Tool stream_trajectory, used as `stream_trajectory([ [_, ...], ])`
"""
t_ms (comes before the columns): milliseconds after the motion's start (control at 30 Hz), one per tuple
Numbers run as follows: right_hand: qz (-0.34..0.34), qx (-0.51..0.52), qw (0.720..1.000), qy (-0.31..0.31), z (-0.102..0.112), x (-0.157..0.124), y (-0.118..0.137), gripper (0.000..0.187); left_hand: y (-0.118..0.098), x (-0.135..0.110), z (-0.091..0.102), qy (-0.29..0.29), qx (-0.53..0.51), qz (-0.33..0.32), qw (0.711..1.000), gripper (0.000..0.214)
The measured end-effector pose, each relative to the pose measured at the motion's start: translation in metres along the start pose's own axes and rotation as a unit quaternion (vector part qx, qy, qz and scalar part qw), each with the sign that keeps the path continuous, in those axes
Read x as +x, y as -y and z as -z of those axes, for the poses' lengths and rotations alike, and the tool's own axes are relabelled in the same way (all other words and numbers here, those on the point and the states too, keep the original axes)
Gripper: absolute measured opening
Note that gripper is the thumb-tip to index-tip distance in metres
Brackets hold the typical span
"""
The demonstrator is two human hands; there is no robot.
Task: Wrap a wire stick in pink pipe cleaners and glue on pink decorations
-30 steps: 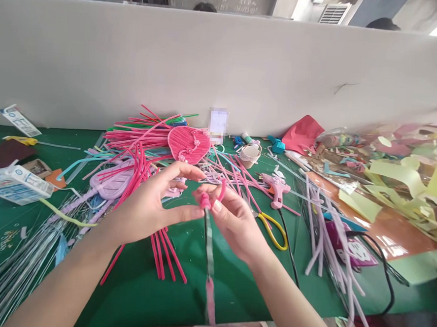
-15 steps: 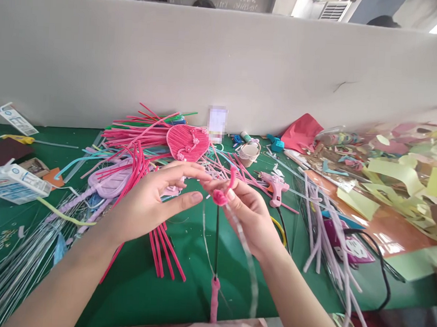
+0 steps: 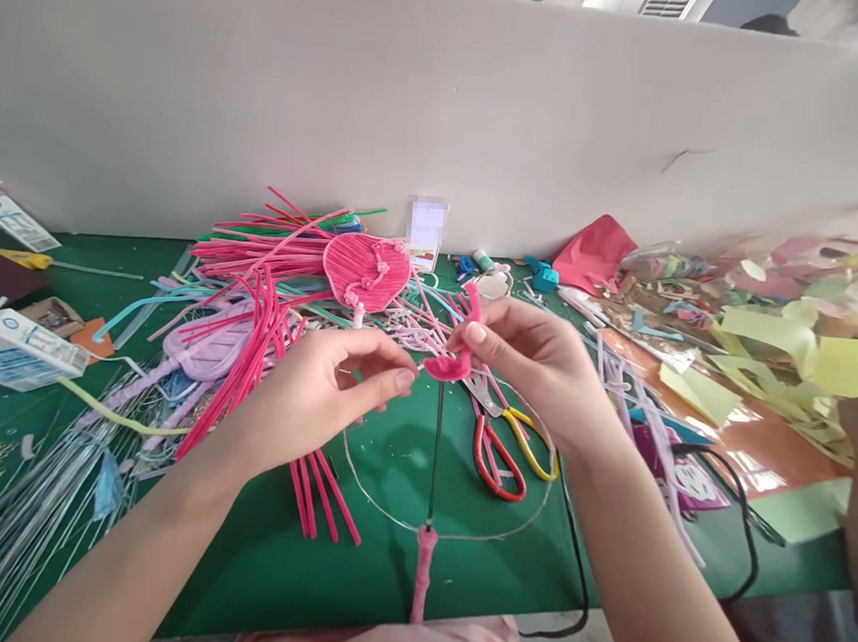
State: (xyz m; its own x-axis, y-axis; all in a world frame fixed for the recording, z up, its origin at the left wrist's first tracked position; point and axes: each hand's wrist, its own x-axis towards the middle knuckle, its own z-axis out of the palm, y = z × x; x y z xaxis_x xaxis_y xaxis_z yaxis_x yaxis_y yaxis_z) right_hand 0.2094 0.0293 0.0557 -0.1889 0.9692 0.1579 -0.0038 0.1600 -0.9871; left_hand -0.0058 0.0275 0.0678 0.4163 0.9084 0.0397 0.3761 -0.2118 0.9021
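Note:
My right hand pinches a fuzzy pink pipe cleaner, whose one end sticks up above the fingers while the rest curls toward the left. Closed at thumb and forefinger, my left hand grips a thin wire at the left of that curl; its exact hold is partly hidden. The thin wire loop bows out between both hands and a pink-wrapped handle. A dark straight rod runs up the loop's middle. Behind the loop lie pliers-like scissors with red and yellow handles.
Pink pipe cleaners and a pink fan-shaped piece lie at the back. A lilac piece and silvery wires are left. Paper scraps and a black cable are right. A pale partition stands behind.
My left fingers have closed from a spread pose. My right hand has moved right with the pink pipe cleaner. The wire loop is rounder, and the scissors now show behind it.

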Motion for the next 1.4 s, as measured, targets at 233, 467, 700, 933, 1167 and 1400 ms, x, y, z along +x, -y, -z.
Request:
stream_trajectory([
  [233, 0.074, -0.182, 0.980, 0.009, 0.000, -0.001, 0.022, 0.027, -0.011, -0.004, 0.001, 0.036, -0.026, 0.008, 0.999, 0.026],
  [467, 0.155, -0.284, 0.946, -0.024, -0.003, -0.007, 0.029, 0.012, -0.015, -0.001, 0.000, 0.008, -0.040, 0.066, 0.997, 0.017],
  [700, 0.355, -0.398, 0.845, -0.039, -0.020, -0.034, 0.016, 0.012, -0.012, -0.004, 0.000, -0.033, -0.041, 0.106, 0.993, 0.018],
  [933, 0.334, -0.441, 0.830, -0.067, -0.031, -0.051, -0.023, 0.020, -0.002, -0.004, 0.002, -0.050, -0.054, 0.072, 0.995, 0.019],
  [1167, 0.128, -0.280, 0.938, -0.159, -0.041, -0.049, -0.014, 0.006, 0.001, -0.002, 0.000, -0.043, -0.034, 0.046, 0.997, 0.020],
  [1400, 0.092, -0.203, 0.961, -0.165, -0.053, -0.044, -0.007, 0.025, -0.003, -0.007, -0.001, -0.069, 0.021, 0.011, 0.997, 0.019],
])
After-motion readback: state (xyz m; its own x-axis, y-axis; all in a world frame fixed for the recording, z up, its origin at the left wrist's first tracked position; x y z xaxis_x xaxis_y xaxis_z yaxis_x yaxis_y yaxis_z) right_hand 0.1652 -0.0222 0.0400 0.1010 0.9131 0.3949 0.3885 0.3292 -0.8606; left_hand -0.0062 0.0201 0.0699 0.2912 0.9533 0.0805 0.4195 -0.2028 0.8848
